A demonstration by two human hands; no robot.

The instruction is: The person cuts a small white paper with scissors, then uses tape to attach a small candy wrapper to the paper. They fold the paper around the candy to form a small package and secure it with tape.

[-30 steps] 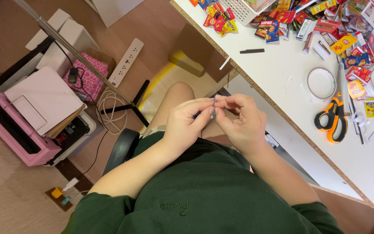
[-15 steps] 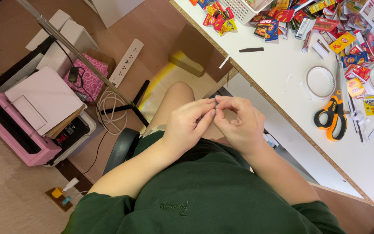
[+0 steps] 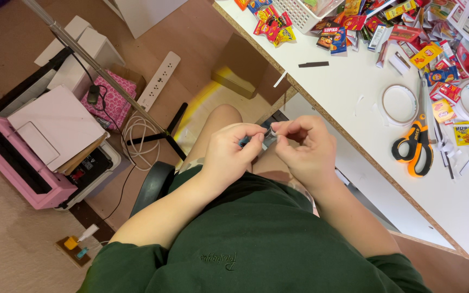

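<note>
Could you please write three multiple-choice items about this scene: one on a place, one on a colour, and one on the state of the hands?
1. Where do the orange-handled scissors lie?
A. On the white table top, beside a roll of clear tape
B. On the floor by the white power strip
C. On the person's lap

2. What colour is the flat machine on the floor at the left?
A. Blue
B. Pink
C. Yellow

3. How are the left hand and the right hand held?
A. Both flat on the table
B. One reaching for the scissors
C. Together above the lap, pinching one small grey object

Answers: 1 A, the scissors rest on the table next to the tape roll. 2 B, its casing is pink. 3 C, the fingertips of both hands meet on the small object, clear of the table.
</note>
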